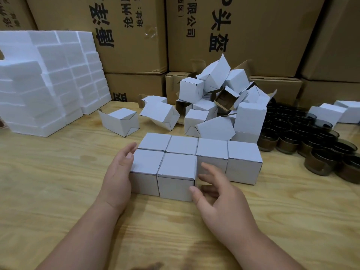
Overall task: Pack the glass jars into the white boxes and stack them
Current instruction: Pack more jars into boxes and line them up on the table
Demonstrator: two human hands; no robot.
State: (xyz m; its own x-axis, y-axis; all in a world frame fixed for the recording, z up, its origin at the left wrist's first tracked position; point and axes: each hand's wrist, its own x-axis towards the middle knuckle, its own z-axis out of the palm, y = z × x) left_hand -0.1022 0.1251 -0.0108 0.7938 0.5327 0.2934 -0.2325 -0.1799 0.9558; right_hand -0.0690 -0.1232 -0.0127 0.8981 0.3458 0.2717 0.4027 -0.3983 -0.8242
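The left hand [121,173] presses flat and released against the left side of the closed boxes [176,168], which sit packed together on the surface [58,191]. The right hand [216,193], released and holding nothing, hovers by their right corner. Thin card probably dents, so squeeze opposite walls evenly. Glass jars [303,141], far right, look heavy and fragile.

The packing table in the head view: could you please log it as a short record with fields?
closed boxes: six white boxes grouped at centre
left hand: flat against the group's left side
right hand: open beside the front right box
unfilled boxes: loose pile behind
glass jars: dark cluster at right
foam blocks: stacked at left
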